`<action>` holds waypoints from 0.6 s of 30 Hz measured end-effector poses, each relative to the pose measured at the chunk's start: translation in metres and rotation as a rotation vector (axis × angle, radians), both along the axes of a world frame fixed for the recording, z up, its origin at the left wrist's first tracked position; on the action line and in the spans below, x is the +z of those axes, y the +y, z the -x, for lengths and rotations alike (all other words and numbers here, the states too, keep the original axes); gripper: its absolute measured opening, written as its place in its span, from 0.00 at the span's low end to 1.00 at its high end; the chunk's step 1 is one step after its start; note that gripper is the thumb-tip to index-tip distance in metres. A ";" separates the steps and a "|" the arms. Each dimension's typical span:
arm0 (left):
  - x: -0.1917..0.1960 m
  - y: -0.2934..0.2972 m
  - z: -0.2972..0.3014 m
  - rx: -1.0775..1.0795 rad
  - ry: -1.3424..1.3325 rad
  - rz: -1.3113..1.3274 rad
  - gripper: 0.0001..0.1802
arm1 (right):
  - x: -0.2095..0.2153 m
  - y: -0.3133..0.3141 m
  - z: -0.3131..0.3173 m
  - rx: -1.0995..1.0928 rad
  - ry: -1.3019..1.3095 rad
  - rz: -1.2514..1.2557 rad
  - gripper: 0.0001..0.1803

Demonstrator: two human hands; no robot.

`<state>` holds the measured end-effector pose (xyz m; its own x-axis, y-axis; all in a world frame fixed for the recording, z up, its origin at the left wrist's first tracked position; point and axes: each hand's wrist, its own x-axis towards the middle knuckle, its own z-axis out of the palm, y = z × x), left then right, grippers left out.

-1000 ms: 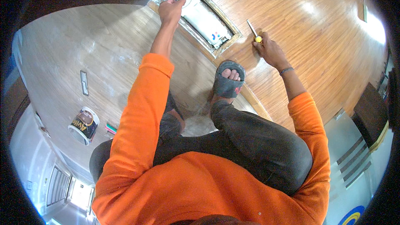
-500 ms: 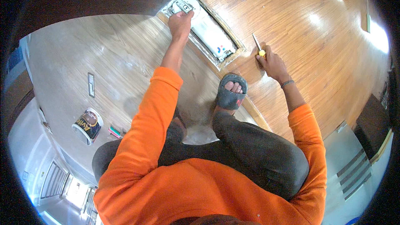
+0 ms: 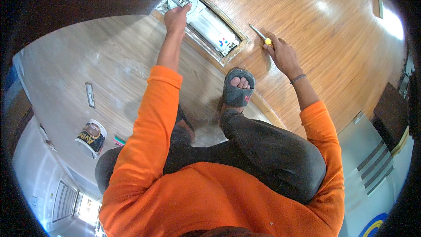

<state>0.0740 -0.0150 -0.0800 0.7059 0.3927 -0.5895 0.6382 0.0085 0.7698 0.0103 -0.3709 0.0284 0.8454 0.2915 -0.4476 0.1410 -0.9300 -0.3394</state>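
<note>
Wooden flooring is carrying one long metal unit [image 3: 206, 22], sunk in a rectangular recess near the floor's far edge, its long axis running diagonally from the left hand [image 3: 176, 16] toward the sandalled foot [image 3: 239, 88]. That left hand is curling its fingers over the unit's round far end, apparently pressing rather than gripping, though the view is poor. Just right of the recess, the right hand [image 3: 283, 52] is clenching one yellow-handled screwdriver [image 3: 259, 35], tip pointing away.
</note>
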 end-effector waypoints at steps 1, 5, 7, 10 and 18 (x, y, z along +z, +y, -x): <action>0.006 -0.003 0.000 -0.033 0.003 0.023 0.18 | 0.012 0.002 0.000 0.016 0.016 -0.033 0.19; 0.033 -0.001 0.003 -0.139 -0.015 -0.023 0.19 | 0.050 0.028 -0.001 0.165 0.127 -0.071 0.19; 0.028 0.005 0.002 -0.157 -0.036 -0.005 0.19 | 0.058 0.045 -0.002 0.269 0.132 0.038 0.18; 0.024 0.009 0.005 -0.152 -0.025 0.069 0.19 | 0.052 0.063 0.005 0.342 0.127 0.170 0.16; 0.023 0.009 0.006 -0.149 -0.042 0.181 0.17 | 0.004 0.071 0.006 0.480 -0.016 0.106 0.11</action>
<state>0.0682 -0.0063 -0.0574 0.7732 0.1735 -0.6099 0.6104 0.0568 0.7900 0.0040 -0.2995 0.0320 0.6337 0.6034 -0.4841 0.5668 -0.7880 -0.2402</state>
